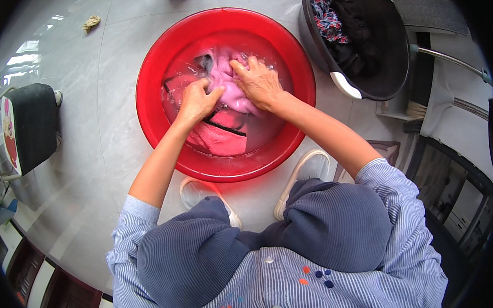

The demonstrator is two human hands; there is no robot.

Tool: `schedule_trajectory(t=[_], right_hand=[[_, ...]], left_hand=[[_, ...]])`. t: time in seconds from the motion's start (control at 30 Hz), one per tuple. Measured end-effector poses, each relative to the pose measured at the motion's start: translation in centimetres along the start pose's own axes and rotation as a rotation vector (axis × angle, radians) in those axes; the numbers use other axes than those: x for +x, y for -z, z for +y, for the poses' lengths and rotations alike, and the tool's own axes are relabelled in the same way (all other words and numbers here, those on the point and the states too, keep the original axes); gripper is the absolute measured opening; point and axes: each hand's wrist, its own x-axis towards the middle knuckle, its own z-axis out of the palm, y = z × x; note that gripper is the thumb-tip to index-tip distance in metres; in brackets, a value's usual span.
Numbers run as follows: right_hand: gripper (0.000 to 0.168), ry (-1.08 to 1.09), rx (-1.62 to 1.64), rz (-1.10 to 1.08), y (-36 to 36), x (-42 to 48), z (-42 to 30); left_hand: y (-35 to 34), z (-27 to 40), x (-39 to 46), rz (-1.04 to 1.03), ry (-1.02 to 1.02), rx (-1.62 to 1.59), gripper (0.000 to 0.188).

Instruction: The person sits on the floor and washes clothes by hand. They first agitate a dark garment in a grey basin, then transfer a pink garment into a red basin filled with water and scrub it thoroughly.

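A round red plastic basin (156,130) stands on the floor before me, holding cloudy water and wet cloth. My left hand (196,101) grips the left side of a light pink cloth (228,96), its thumb lying on top. On the cloth's right side, my right hand (260,83) holds a bunched part, fingers partly under suds and folds. Below them in the water lies a brighter pink fleecy cloth (218,138) with a dark trim strip. A grey-black patch (203,63) of fabric shows at the upper left of the light pink cloth.
A black tub (329,60) with white handles stands at the upper right, holding dark clothes (353,33) and a patterned garment (328,17). A dark-seated stool (33,124) is at left. A crumpled scrap (91,23) lies on the tiles. My shoes (315,166) are near the basin.
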Motion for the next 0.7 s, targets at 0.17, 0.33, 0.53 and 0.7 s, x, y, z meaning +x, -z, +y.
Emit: schedule_trajectory(t=[0.17, 0.33, 0.53, 0.7], right_hand=[[0.028, -0.264, 0.186, 0.059, 0.4, 0.7, 1.4], [0.034, -0.148, 0.503, 0.361, 0.6, 1.1, -1.6], [0.028, -0.023, 0.458, 0.331, 0.6, -0.8, -8.0], [0.02, -0.122, 0.464, 0.383, 0.1, -0.4, -6.9]], left_hand=[[0.0, -0.1, 0.2, 0.122, -0.04, -0.76, 0.018], [-1.0, 2.1, 0.3, 0.268, 0.224, -1.436, 0.033], [-2.7, 2.6, 0.8, 0.102, 0.419, -1.618, 0.049], [-3.6, 6.3, -1.2, 0.363, 0.494, -1.272, 0.04]])
